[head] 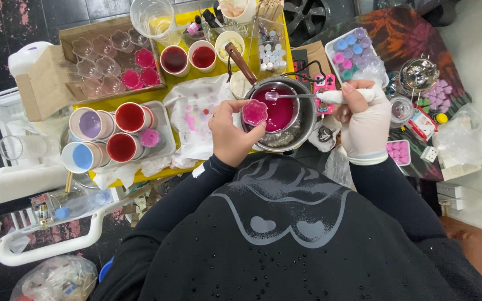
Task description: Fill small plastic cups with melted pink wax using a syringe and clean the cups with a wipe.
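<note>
Both hands work over a metal pot (307,120) of deep pink liquid. Left hand (231,134), bare, grips a small flower-shaped cup (254,112) filled pink, just over the pot's near rim. Right hand (365,117), gloved white, is closed on a spoon (297,96) whose bowl hovers above the liquid. A cardboard box (46,78) at far left holds clear and pink cups, its far edge cut off. Paper cups (107,136) on a tray hold red, lilac and blue. A clear packet (355,53) right of the pot shows blue and pink pieces.

The pot (285,114) sits between the left hand (231,132) and right hand (364,120); cups (110,134) lie left of the left hand.
</note>
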